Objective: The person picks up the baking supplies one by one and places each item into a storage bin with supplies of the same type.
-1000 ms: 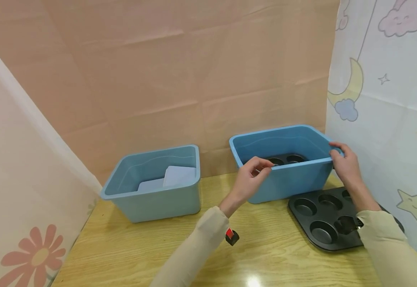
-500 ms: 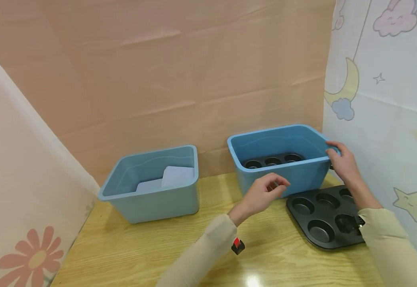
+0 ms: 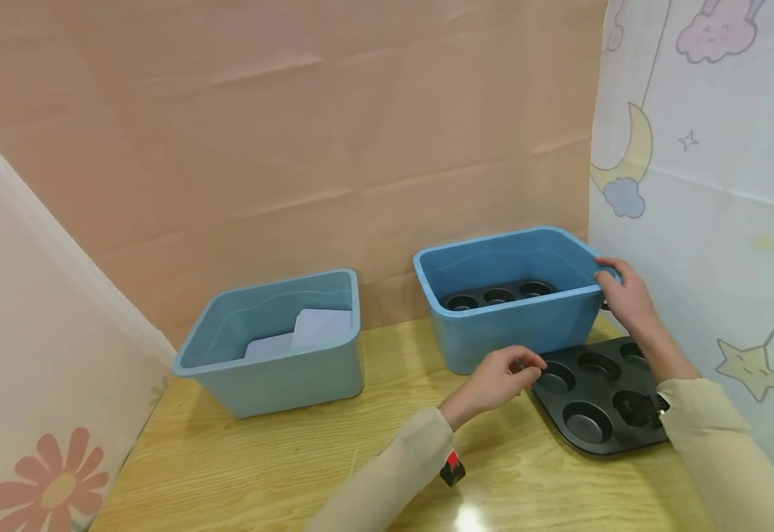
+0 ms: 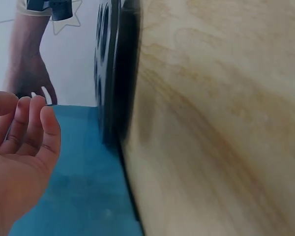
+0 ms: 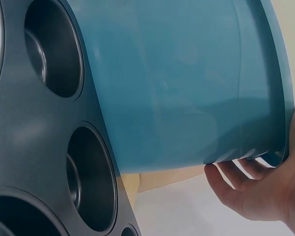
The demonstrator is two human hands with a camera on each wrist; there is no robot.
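My right hand [image 3: 616, 292] grips the right corner rim of a blue bin [image 3: 513, 336]; its fingers [image 5: 246, 184] curl under the bin's lip [image 5: 187, 83]. A dark muffin tray [image 3: 500, 294] lies inside that bin. A second dark muffin tray [image 3: 593, 403] lies flat on the wooden table just in front of the bin, its cups [image 5: 44, 54] close in the right wrist view. My left hand [image 3: 503, 373] hovers at this tray's left edge with loosely curled fingers [image 4: 37, 130], holding nothing, a little apart from the tray's rim [image 4: 113, 73].
Another blue bin [image 3: 273, 373] stands at the left with pale flat pieces [image 3: 313, 329] inside. Paper screens wall the table behind, left and right. Bare wooden tabletop [image 3: 260, 458] lies in front. A small red-and-black device [image 3: 452, 469] sits under my left sleeve.
My left hand left the right bin's front rim and dropped down and right to the left edge of the tray on the table. My right hand kept its grip on the bin's corner.
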